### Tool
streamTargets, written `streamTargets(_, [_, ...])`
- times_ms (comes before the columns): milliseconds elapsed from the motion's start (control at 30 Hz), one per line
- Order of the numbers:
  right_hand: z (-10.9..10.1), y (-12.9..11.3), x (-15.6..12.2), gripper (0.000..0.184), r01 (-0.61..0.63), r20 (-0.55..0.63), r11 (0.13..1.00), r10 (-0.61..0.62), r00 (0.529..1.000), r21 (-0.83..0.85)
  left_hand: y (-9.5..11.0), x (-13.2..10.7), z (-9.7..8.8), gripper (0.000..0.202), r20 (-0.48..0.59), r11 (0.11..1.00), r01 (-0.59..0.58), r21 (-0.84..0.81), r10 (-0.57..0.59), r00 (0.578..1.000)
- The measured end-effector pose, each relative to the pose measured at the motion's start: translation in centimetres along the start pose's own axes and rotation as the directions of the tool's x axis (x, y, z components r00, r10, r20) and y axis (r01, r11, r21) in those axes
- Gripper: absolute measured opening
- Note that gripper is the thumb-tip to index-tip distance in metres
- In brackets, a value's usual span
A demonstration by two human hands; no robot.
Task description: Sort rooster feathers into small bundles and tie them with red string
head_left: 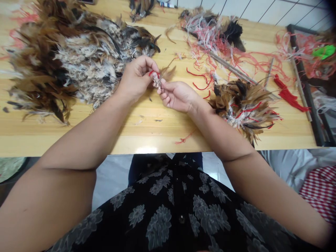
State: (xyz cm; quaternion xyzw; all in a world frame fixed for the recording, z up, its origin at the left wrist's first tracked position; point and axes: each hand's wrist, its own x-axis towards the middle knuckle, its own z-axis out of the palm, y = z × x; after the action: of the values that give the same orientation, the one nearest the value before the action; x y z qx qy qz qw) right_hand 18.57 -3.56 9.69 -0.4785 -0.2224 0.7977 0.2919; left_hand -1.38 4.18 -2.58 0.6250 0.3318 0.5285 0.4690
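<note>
Above the wooden table, my left hand (139, 75) and my right hand (180, 96) meet at the fingertips. Between them is a small bundle of feathers (156, 82), its pale fluffy base toward me and brown tips pointing away. A short red string (154, 72) loops at the top of the bundle, pinched by my left thumb and forefinger. My right thumb and fingers are closed on the fluffy base. Left of my hands spreads a large pile of feathers (89, 59), brown and black outside, whitish in the middle. By my right forearm lies a heap of red-tied feather bundles (241, 105).
Tangled pink and white plastic strings (204, 31) lie at the back, beside thin sticks (233, 68). A hank of red string (287, 92) lies at the right, near a black-framed tray (306, 77). The table's front edge (157, 149) runs close to my body.
</note>
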Motion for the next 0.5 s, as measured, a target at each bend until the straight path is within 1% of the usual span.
streamTargets(100, [-0.6,-0.4,0.0,0.047,0.097,-0.037,0.970,-0.108,0.993,-0.222,-0.3,0.2,-0.6,0.064,-0.056,1.000,-0.015,-0.004,0.015,0.998])
streamTargets(167, [-1.5,-0.4,0.9,0.039,0.207,-0.058,0.901,-0.246,0.967,-0.381,-0.4,0.2,-0.9,0.063,-0.067,1.000,-0.009,0.008,0.009,0.998])
streamTargets(200, [-2.1,-0.3,1.7,0.036,0.279,-0.062,0.848,-0.342,0.938,-0.451,-0.5,0.2,-1.0,0.060,-0.062,1.000,0.001,0.018,0.000,0.998])
streamTargets(233, [-2.8,-0.2,2.6,0.032,0.374,-0.056,0.772,-0.465,0.883,-0.515,-0.5,0.1,-1.0,0.057,-0.052,0.999,0.013,0.030,-0.012,0.999])
streamTargets(267, [-3.5,-0.1,3.6,0.029,0.446,-0.040,0.672,-0.577,0.816,-0.591,-0.4,0.0,-0.9,0.055,-0.038,0.999,0.027,0.044,-0.025,0.999])
streamTargets(300, [-4.1,0.1,4.5,0.026,0.482,-0.011,0.567,-0.655,0.755,-0.667,-0.2,-0.1,-0.8,0.052,-0.027,0.998,0.039,0.057,-0.038,0.999])
streamTargets(333, [-4.8,0.3,5.4,0.021,0.507,0.040,0.469,-0.704,0.709,-0.723,0.0,-0.2,-0.6,0.049,-0.020,0.996,0.050,0.070,-0.048,0.999])
streamTargets(367, [-5.3,0.4,6.3,0.016,0.518,0.087,0.394,-0.727,0.681,-0.759,0.2,-0.4,-0.4,0.046,-0.011,0.995,0.061,0.084,-0.060,0.998])
streamTargets(400, [-5.7,0.6,6.9,0.012,0.527,0.130,0.339,-0.736,0.665,-0.779,0.5,-0.5,-0.2,0.042,-0.002,0.993,0.072,0.098,-0.072,0.997])
streamTargets(433, [-6.0,0.7,7.5,0.008,0.536,0.167,0.300,-0.734,0.658,-0.789,0.8,-0.7,0.0,0.039,0.004,0.991,0.082,0.109,-0.083,0.997])
streamTargets(500, [-6.3,0.9,8.2,0.007,0.545,0.210,0.264,-0.723,0.658,-0.795,1.3,-1.0,0.4,0.036,0.009,0.990,0.086,0.115,-0.088,0.996])
